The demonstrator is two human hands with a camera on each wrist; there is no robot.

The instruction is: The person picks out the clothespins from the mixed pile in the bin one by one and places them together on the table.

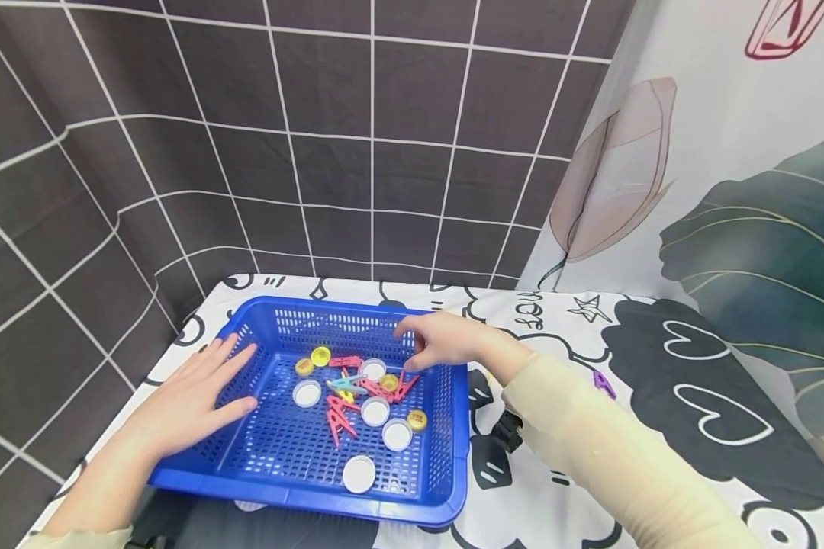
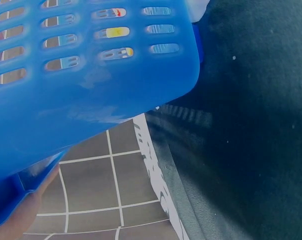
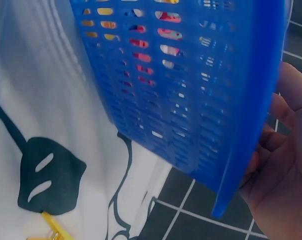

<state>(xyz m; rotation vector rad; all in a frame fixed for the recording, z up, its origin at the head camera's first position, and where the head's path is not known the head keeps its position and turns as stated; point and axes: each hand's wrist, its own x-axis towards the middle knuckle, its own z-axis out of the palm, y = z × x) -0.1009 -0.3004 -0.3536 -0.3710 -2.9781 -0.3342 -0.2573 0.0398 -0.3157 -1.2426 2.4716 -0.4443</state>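
A blue perforated basket (image 1: 446, 427) sits on the patterned tabletop (image 1: 659, 396), already holding a scatter of white bottle caps (image 1: 359, 473), yellow caps (image 1: 320, 355) and pink clothespins (image 1: 339, 415) on its floor. Judging by what lies outside, the gathering looks largely done but not finished: a purple clothespin (image 1: 604, 383) rests on the tabletop to the right of the sleeve, well apart from the basket, and the right wrist view shows a yellow clothespin (image 3: 53, 231) lying on the cloth beside the basket's wall. The left hand (image 1: 192, 393) lies flat on the basket's left rim, fingers spread and straight, pressing rather than gripping. The right hand (image 1: 442, 339) reaches over the far right corner of the basket, arm in a beige sleeve (image 1: 590, 442) angled in from the lower right, fingers loosely bent above the pile; whether it pinches anything cannot be told from these views. Dark tiled cloth hangs behind.
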